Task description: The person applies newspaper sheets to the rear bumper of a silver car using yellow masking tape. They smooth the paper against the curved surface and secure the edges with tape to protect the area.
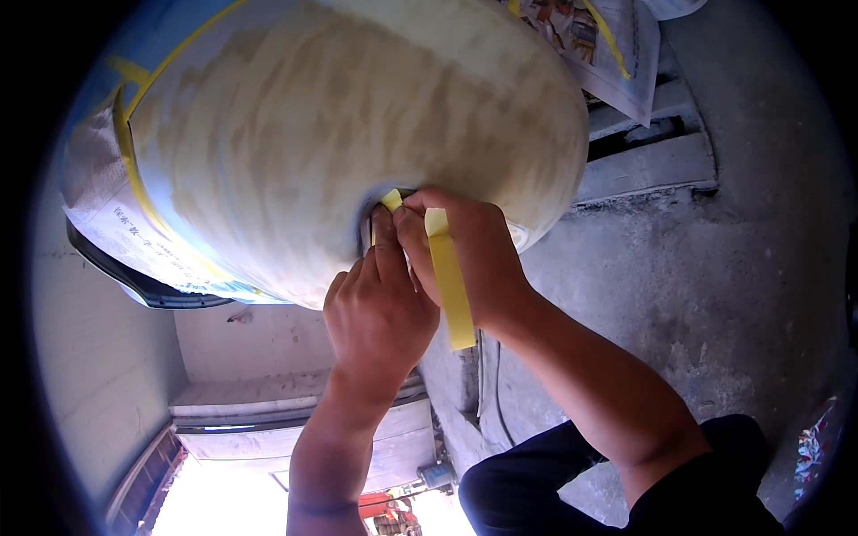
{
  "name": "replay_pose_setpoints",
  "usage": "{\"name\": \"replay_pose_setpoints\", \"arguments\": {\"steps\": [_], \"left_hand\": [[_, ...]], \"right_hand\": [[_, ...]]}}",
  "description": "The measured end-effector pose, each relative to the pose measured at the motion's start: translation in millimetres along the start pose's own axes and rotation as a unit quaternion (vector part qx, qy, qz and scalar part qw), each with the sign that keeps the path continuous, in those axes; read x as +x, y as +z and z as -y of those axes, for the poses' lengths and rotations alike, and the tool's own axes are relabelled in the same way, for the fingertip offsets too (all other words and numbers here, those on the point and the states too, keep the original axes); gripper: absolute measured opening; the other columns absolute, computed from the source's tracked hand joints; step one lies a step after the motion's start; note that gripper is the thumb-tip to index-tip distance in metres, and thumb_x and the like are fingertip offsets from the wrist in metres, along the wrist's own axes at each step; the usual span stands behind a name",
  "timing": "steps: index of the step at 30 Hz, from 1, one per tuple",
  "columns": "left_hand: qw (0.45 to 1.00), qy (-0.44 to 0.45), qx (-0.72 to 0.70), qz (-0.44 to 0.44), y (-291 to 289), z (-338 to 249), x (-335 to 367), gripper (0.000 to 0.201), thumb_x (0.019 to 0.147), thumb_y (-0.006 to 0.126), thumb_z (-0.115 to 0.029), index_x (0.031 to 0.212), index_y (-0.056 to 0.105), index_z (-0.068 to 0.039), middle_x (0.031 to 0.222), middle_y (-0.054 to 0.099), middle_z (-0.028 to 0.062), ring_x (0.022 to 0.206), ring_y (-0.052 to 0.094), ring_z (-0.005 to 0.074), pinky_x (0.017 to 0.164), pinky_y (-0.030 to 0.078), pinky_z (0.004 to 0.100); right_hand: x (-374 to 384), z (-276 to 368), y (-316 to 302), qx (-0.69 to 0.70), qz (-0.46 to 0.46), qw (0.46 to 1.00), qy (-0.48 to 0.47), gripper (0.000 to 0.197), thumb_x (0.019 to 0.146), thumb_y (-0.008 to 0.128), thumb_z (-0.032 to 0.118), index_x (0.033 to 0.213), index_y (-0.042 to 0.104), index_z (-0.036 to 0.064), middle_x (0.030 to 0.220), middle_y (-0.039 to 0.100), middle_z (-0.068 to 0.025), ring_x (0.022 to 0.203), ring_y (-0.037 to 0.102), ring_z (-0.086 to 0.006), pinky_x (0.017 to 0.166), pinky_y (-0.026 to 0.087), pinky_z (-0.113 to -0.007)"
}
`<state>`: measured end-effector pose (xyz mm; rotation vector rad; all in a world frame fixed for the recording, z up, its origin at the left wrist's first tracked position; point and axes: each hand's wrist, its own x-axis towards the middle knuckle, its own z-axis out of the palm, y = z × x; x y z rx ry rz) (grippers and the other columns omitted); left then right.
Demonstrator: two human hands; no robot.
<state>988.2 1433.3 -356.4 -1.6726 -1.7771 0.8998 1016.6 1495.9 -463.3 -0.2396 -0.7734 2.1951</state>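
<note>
We see two bare forearms with no sleeves reaching the wrists. A thin dark band circles the forearm of the left hand (375,313). By the right hand's (474,259) arm, low in view, sits black clothing with a soft, rounded fold.
</note>
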Motion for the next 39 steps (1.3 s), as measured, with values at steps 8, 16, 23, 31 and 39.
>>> {"name": "replay_pose_setpoints", "arguments": {"steps": [8,16,23,31,39], "left_hand": [[0.965,-0.101,-0.241,0.004,1.6,4.0,-11.2,0.053,0.082,0.064,-0.006,0.129,0.052,0.014,0.071,0.068,0.0107,0.054,0.066,0.022,0.05,0.052,0.0318],[0.998,0.012,0.067,0.014,4.5,11.2,-9.0,0.052,0.079,0.063,-0.013,0.126,0.059,0.007,0.06,0.06,0.0044,0.044,0.057,0.0173,0.042,0.044,0.0298],[0.988,0.069,0.13,0.047,-6.2,23.5,-11.3,0.053,0.078,0.065,-0.017,0.126,0.061,0.003,0.053,0.049,-0.0008,0.042,0.053,0.0128,0.041,0.039,0.0278],[0.987,0.09,0.133,0.021,-7.8,23.8,-6.4,0.047,0.078,0.063,-0.018,0.12,0.064,0.003,0.053,0.046,-0.0024,0.043,0.049,0.0104,0.042,0.035,0.0276],[0.967,0.156,0.195,-0.043,-5.3,32.7,-4.2,0.044,0.075,0.063,-0.014,0.115,0.067,0.003,0.054,0.049,-0.0025,0.044,0.05,0.0115,0.043,0.035,0.0296]], "right_hand": [[0.5,0.7,-2.3,-0.011,0.01,0.999,-0.038,0.023,0.096,0.061,0.021,0.093,0.067,-0.0006,0.066,0.065,-0.0101,0.059,0.062,-0.0157,0.059,0.049,-0.03],[-2.0,-1.0,0.0,-0.016,-0.008,0.999,-0.045,0.025,0.096,0.06,0.022,0.093,0.067,-0.0015,0.063,0.063,-0.0085,0.057,0.06,-0.0133,0.056,0.047,-0.03],[-4.9,1.7,7.9,-0.073,-0.042,0.992,-0.096,0.008,0.093,0.061,0.006,0.1,0.059,0.0025,0.07,0.062,-0.0062,0.062,0.06,-0.0138,0.061,0.049,-0.03],[-5.8,-3.4,11.1,-0.092,-0.068,0.976,-0.187,0.018,0.082,0.065,0.003,0.098,0.059,0.0024,0.086,0.068,-0.0143,0.084,0.067,-0.0336,0.071,0.051,-0.043],[-14.3,-26.5,26.6,-0.06,-0.113,0.981,-0.144,0.029,0.082,0.067,0.005,0.111,0.067,0.0043,0.102,0.07,-0.0184,0.095,0.069,-0.0327,0.083,0.053,-0.038]]}}
